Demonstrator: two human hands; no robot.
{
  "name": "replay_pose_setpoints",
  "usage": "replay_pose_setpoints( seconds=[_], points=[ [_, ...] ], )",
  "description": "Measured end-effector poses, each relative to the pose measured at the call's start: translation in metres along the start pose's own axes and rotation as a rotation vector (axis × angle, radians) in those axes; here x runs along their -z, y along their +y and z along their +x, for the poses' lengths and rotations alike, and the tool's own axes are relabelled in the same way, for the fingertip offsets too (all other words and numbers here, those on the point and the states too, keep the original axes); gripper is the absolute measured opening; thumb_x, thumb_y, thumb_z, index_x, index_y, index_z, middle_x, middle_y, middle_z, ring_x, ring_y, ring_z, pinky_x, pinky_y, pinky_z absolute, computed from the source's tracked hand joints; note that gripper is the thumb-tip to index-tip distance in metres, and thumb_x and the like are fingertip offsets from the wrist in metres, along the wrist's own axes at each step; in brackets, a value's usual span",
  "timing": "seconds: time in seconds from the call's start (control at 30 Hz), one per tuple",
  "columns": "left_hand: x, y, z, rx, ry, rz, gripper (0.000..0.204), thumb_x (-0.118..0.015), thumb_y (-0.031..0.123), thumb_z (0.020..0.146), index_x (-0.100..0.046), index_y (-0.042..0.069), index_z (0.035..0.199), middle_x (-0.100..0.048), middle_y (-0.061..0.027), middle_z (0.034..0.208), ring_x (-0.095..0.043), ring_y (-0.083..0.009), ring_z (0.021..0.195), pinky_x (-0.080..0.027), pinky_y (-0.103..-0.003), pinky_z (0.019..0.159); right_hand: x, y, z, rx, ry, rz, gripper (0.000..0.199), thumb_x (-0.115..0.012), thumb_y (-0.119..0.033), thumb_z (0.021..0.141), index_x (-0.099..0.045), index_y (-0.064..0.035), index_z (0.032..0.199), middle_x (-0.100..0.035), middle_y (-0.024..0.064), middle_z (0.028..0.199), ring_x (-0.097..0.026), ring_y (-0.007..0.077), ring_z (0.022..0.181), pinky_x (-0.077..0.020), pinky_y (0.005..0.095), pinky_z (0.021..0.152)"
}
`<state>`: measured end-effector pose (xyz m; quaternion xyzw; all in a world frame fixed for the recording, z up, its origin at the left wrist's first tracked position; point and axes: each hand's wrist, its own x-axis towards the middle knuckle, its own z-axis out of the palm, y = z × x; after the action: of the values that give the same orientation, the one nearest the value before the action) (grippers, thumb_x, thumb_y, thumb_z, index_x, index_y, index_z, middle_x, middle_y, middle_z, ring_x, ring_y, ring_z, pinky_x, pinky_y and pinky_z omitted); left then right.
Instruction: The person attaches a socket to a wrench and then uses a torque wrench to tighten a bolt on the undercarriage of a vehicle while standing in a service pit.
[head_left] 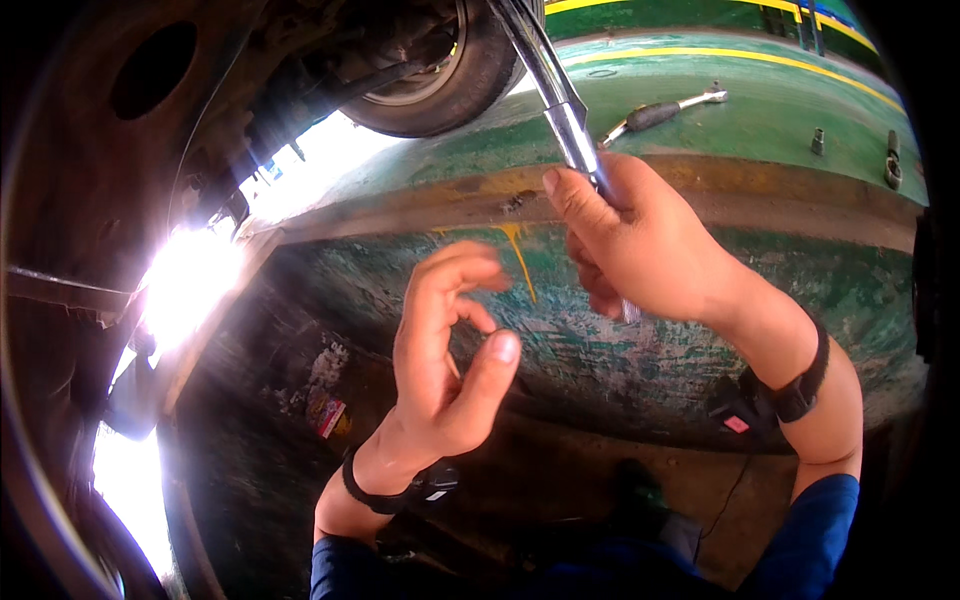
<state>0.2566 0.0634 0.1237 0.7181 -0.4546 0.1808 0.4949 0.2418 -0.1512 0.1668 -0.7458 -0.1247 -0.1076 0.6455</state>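
My right hand [645,235] is closed around a long chrome bar-shaped tool [572,135], possibly a wrench. It slants up and left past the top edge of the view, so its far end is hidden; a short knurled piece shows below my fist. To the left, my left hand [445,345] is raised with fingers bent and thumb apart, holding nothing. Its fingertips are slightly blurred. Beyond my right hand, a ratchet wrench with a dark grip [655,115] lies on the green floor [750,135].
A vehicle underside [100,150] fills the upper left, with a wheel [450,105] beyond it. The pit's worn green wall [560,350] has a brown ledge [780,195]. A socket [818,141] and another hand tool [893,165] sit far right. A bright lamp [190,285] glares at left.
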Motion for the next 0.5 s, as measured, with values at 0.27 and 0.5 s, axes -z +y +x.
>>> replay_pose_setpoints(
  seconds=[0.27,0.5],
  points=[
    [-0.031,-0.01,0.012,0.052,-0.046,0.019,0.045,-0.057,0.012,0.097,-0.042,-0.001,0.137,-0.046,-0.0147,0.139,-0.055,-0.0225,0.116,-0.046,-0.031,0.087,0.013,0.033,0.028,0.098,0.051,-0.096,0.042,-0.048,-0.032,0.104,-0.052,0.0053,0.087,-0.056,0.0094,0.056,-0.057,0.0155,0.043,-0.043,0.0328,0.038],
    [-0.052,-0.026,0.018,0.138,0.031,-0.087,0.045,-0.064,0.014,0.095,-0.043,-0.005,0.131,-0.051,-0.019,0.128,-0.06,-0.0247,0.107,-0.052,-0.03,0.072,0.007,0.041,0.033,0.161,0.146,-0.205,0.043,-0.055,-0.032,0.099,-0.055,0.0097,0.088,-0.062,0.0253,0.068,-0.068,0.0387,0.069,-0.0504,0.0449,0.062]
  ],
)
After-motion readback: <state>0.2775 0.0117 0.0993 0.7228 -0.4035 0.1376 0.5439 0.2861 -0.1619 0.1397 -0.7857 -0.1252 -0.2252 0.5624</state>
